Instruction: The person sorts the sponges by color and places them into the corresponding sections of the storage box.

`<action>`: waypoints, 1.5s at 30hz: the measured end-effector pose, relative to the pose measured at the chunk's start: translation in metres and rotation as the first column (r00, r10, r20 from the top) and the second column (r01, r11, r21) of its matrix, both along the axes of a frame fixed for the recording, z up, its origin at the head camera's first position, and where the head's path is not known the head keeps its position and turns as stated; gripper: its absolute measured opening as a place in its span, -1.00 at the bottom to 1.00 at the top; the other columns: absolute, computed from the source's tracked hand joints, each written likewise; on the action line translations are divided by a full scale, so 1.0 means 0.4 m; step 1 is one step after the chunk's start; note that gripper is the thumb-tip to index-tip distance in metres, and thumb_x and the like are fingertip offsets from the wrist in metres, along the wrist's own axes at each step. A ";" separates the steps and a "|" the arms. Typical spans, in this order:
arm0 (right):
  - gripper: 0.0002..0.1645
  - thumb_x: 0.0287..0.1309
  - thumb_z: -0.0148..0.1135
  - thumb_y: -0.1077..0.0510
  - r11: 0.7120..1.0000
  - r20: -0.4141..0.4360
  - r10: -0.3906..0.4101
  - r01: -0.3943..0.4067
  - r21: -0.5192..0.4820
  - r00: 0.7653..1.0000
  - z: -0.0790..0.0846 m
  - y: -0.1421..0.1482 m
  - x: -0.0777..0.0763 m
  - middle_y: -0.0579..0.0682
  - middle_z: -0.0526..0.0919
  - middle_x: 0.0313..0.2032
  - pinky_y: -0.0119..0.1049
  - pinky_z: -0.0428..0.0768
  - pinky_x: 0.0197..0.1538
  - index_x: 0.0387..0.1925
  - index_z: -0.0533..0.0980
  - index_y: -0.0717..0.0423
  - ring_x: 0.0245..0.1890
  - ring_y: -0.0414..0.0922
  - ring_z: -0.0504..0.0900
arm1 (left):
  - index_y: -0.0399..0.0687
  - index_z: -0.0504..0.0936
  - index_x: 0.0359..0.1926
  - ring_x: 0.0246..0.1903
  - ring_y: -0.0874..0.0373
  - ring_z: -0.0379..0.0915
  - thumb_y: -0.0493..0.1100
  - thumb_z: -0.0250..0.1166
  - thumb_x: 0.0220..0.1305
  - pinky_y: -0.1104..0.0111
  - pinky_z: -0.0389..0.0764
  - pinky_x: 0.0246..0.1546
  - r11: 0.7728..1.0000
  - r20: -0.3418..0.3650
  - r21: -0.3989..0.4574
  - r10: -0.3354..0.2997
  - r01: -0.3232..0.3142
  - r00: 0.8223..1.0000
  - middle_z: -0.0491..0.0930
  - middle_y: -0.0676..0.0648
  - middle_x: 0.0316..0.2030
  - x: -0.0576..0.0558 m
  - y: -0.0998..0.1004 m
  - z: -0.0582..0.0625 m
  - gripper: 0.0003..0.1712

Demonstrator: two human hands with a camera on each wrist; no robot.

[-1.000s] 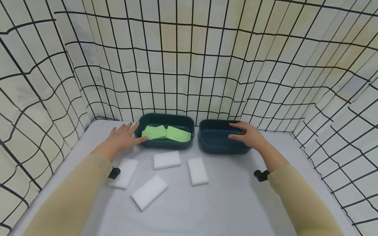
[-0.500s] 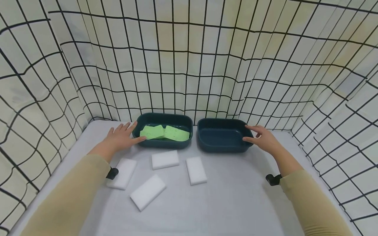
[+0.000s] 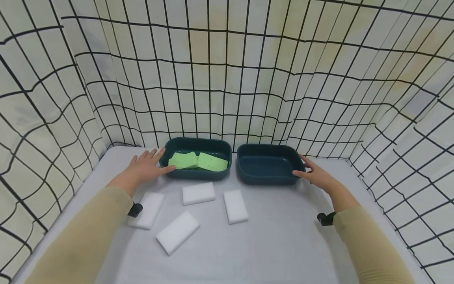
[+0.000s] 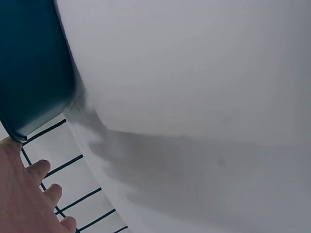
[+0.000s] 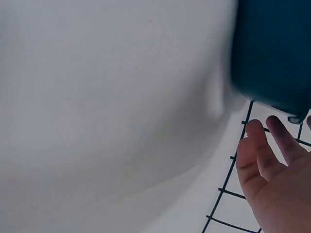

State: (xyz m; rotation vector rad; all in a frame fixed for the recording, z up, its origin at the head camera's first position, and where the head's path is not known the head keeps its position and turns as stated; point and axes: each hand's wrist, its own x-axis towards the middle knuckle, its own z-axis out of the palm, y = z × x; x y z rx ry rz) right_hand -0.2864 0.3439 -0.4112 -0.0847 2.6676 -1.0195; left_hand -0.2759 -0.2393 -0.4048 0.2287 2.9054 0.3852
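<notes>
My left hand (image 3: 143,169) rests at the left end of a dark teal bin (image 3: 198,173), fingers spread and thumb over its rim. Two green sponges (image 3: 212,161) lie side by side in that bin. At the right end of a second teal bin (image 3: 267,178), with nothing in it, is my right hand (image 3: 317,175), thumb and fingertips at the rim. In the right wrist view the fingers (image 5: 260,145) are loosely bent below the bin's corner; whether they touch it cannot be told. The left wrist view shows the left hand's fingertips (image 4: 41,167) beside the bin wall.
Several white sponges lie on the pale tabletop (image 3: 276,244) in front of the bins: one near the left wrist (image 3: 150,211), others nearer the middle, such as one upright rectangle (image 3: 235,206). A black-lined grid wall (image 3: 234,79) stands behind and at both sides.
My right hand has moved right, from above the right bin to that bin's right end, and then slightly lower. The left hand stays at the left bin.
</notes>
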 end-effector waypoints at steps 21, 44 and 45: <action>0.28 0.17 0.25 -0.40 1.000 0.029 -0.005 0.006 -0.026 1.000 -0.032 -0.008 0.000 0.38 -0.16 0.51 0.12 0.48 0.19 0.57 -0.39 -0.28 0.36 0.29 0.24 | -0.15 -0.24 0.58 0.45 -0.45 -0.37 0.65 -0.13 0.21 -0.36 -0.31 0.33 1.000 -0.006 0.008 0.019 -0.019 1.000 -0.22 -0.43 0.50 0.009 0.003 0.005 0.27; 0.32 0.14 0.26 -0.41 0.998 0.035 -0.057 0.055 0.034 0.998 -0.025 -0.017 0.014 0.28 -0.23 0.54 0.29 0.26 0.32 0.58 -0.38 -0.20 0.42 0.36 0.11 | -0.18 -0.23 0.57 0.45 -0.46 -0.37 0.65 -0.12 0.21 -0.37 -0.32 0.33 1.000 0.000 0.004 0.005 -0.005 1.000 -0.22 -0.45 0.50 -0.005 0.005 -0.005 0.29; 0.32 0.15 0.26 -0.41 0.998 0.033 -0.058 0.057 0.041 0.998 -0.026 -0.017 0.013 0.28 -0.23 0.54 0.32 0.21 0.34 0.58 -0.39 -0.20 0.43 0.37 0.08 | -0.19 -0.23 0.57 0.45 -0.46 -0.37 0.65 -0.13 0.20 -0.37 -0.32 0.33 1.000 -0.003 0.002 0.002 -0.002 1.000 -0.22 -0.45 0.50 -0.006 0.003 -0.006 0.29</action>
